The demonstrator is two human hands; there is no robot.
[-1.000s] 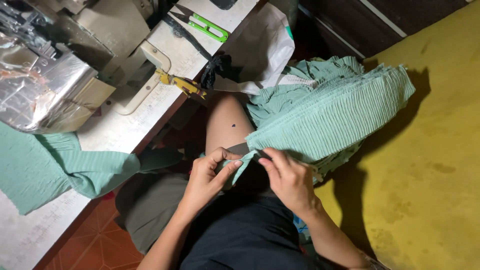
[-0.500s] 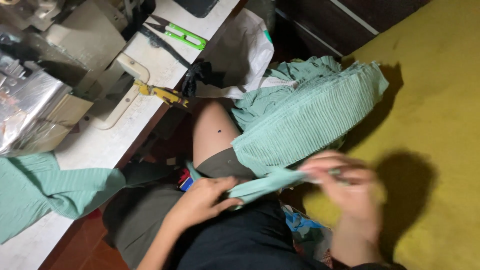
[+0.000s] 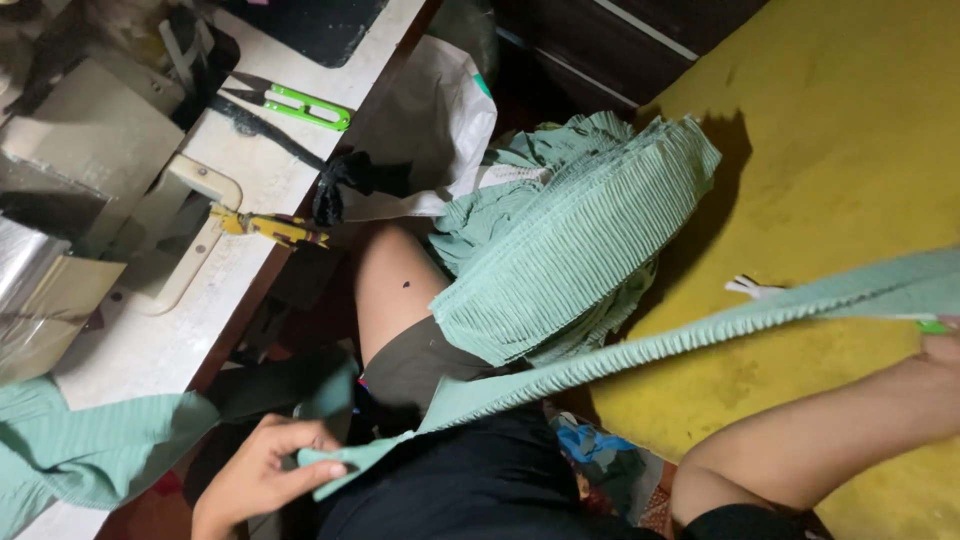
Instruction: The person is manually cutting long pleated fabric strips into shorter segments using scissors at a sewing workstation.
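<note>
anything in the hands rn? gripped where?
A long ribbed green fabric strip, stretched between both hands. The left hand pinches its lower end with the fingers. The right hand, mostly out of frame, is at the far end; exact grip unclear.

A small sewing workshop: sewing machine table (image 3: 150, 340), green thread snips (image 3: 300, 103), stacked green ribbed fabric pieces (image 3: 575, 260).

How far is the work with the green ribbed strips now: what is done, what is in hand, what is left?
Done: one ribbed piece lies on the sewing table. In hand: the left hand pinches one end of a green strip, stretched toward the right hand at the frame edge. Left: a thick stack of strips rests on the lap.
</note>
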